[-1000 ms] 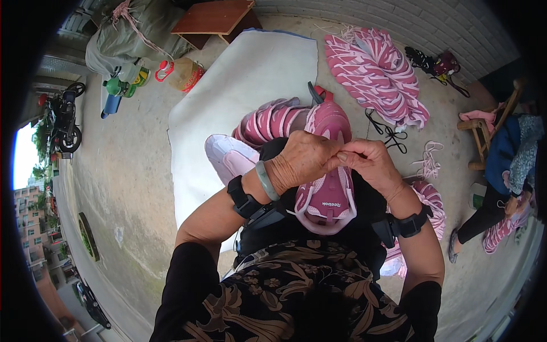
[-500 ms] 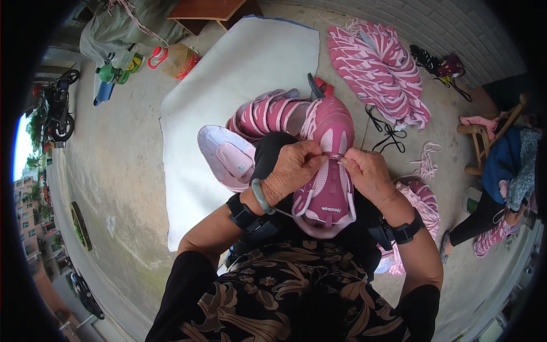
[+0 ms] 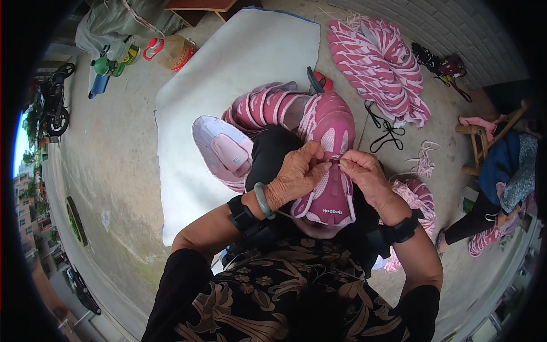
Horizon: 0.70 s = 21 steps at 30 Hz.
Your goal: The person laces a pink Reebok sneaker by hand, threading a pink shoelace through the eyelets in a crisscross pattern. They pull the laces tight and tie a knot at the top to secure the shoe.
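A dark pink shoe upper, with mesh panels and a pale collar, lies over my lap with its toe pointing away from me. At the middle of its tongue, my left hand is closed in a pinch between thumb and index finger. Facing it from the other side, my right hand pinches a thin pale shoelace; the fingertips of both hands nearly meet there. Most of the lace is hidden by my fingers. A pale lace loop hangs by the shoe's collar.
A row of nested pink uppers and a pale-lined upper lie left on a white sheet. Stacked uppers, black laces and pink laces are on the floor at right. Another person sits far right. Bottles stand far left.
My left thumb and fingertips have shifted toward the right hand, narrowing the gap over the tongue. Both hands stay pinched at the same part of the shoe. The view has tilted slightly.
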{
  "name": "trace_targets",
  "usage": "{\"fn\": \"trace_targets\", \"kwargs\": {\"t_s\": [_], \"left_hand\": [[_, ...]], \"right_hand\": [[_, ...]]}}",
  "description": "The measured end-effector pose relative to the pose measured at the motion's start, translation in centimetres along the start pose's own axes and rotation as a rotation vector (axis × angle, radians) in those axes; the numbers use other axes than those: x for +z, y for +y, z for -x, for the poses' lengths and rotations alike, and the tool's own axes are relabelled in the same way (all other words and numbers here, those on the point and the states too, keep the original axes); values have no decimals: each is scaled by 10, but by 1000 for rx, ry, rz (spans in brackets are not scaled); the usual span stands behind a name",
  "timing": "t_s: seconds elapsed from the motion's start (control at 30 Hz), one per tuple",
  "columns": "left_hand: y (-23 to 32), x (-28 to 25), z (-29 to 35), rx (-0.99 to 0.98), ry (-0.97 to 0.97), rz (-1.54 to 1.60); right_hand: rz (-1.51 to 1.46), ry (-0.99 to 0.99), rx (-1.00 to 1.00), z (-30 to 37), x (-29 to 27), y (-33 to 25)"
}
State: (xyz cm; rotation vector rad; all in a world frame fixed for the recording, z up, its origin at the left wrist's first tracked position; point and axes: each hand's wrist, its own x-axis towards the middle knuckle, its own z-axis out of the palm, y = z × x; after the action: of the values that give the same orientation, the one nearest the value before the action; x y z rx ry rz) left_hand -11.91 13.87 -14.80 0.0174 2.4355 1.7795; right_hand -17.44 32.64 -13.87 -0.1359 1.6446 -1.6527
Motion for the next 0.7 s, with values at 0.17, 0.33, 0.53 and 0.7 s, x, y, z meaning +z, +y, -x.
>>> {"fn": "trace_targets", "kwargs": {"t_s": [0.17, 0.33, 0.53, 0.7], "left_hand": [[-3, 5, 4, 133, 54, -20], [-6, 4, 1, 85, 31, -7], [2, -4, -2, -13, -73, 64], [5, -3, 2, -8, -96, -5]], "right_hand": [[400, 235, -438, 7, 20, 19], [592, 401, -590, 4, 26, 18], [576, 266, -312, 10, 8, 5], [677, 333, -475, 7, 18, 10]]}}
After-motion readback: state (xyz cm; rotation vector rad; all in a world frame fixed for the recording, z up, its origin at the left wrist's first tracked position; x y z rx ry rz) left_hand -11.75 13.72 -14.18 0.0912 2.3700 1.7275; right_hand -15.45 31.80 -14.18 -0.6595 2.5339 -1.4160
